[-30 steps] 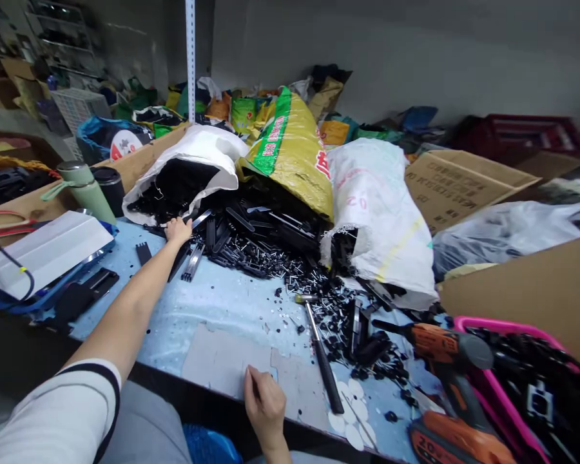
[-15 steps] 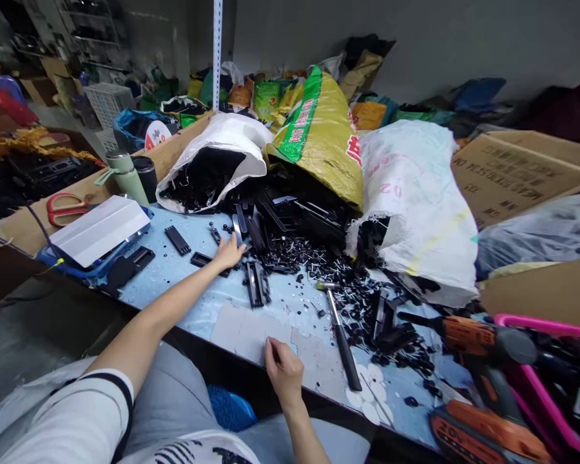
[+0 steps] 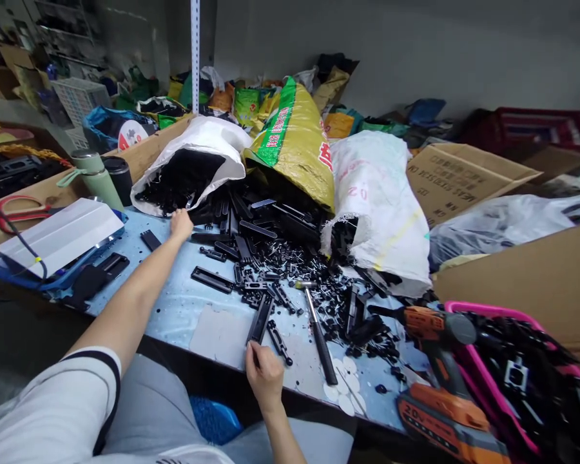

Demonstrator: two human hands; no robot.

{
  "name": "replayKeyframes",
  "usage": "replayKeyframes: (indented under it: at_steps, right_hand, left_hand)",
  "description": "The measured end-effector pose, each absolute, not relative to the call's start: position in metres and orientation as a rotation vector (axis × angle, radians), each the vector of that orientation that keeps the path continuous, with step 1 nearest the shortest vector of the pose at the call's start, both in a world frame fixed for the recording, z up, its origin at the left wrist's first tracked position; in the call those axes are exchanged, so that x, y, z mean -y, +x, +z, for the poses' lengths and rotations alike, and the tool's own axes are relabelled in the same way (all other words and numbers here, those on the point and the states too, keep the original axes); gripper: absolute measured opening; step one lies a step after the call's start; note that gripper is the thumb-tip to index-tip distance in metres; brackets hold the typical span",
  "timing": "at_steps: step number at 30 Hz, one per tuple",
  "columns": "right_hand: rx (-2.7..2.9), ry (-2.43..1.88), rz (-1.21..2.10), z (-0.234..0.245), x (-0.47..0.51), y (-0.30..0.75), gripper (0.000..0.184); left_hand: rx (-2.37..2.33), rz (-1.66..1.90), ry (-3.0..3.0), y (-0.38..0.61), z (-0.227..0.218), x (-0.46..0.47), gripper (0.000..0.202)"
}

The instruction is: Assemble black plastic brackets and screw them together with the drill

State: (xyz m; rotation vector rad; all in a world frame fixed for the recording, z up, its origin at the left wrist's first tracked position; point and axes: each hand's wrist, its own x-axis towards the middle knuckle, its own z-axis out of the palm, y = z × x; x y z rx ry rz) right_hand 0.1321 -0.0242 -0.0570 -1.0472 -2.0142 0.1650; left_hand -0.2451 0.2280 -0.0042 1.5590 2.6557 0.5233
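Note:
My left hand (image 3: 181, 223) is stretched far out and rests on the black plastic strips (image 3: 251, 235) spilling from the white sack (image 3: 193, 164); its fingers are hidden behind the back of the hand. My right hand (image 3: 263, 374) lies near the front edge of the blue table (image 3: 193, 303), fingers curled, touching the near end of a long black strip (image 3: 260, 319). Whether it grips the strip I cannot make out. A hammer (image 3: 319, 335) lies just right of that hand among small black parts.
A yellow-green sack (image 3: 297, 138) and a second white sack (image 3: 379, 206) lie behind the pile. An orange cordless drill (image 3: 439, 374) and a pink crate (image 3: 526, 380) of black parts sit at right. A green flask (image 3: 96, 177), white panel (image 3: 60, 235) and cardboard boxes (image 3: 464, 177) surround the table.
My left hand reached back out to the white sack's mouth. More black strips now lie spread toward the table's front. My right hand touches one of them.

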Motion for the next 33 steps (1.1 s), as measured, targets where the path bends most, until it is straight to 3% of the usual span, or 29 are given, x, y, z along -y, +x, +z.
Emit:
replayKeyframes:
  at_steps: [12,17,21,29,33]
  right_hand:
    - [2.025,-1.165,0.251,-0.056,0.024,0.131,0.009]
    - [2.1,-1.635,0.223,-0.041,-0.004,0.138,0.03]
    - [2.147,-1.923,0.184,-0.02,-0.047,0.149,0.028]
    - [2.381,-1.551,0.131,-0.018,-0.064,0.132,0.032]
    - [2.343,-1.485,0.074,-0.019,-0.066,0.132,0.018]
  left_hand:
    - [-2.654,0.103,1.665,-0.288,-0.024,-0.245,0.043]
    - [-2.509,0.073,1.756,-0.291,-0.022,-0.221,0.047]
    - [-2.321,0.13,1.887,-0.281,-0.022,-0.21,0.043]
    - [-2.558,0.226,1.581,-0.296,-0.019,-0.23,0.052]
    - [-2.608,0.217,1.547,-0.3,-0.023,-0.239,0.045]
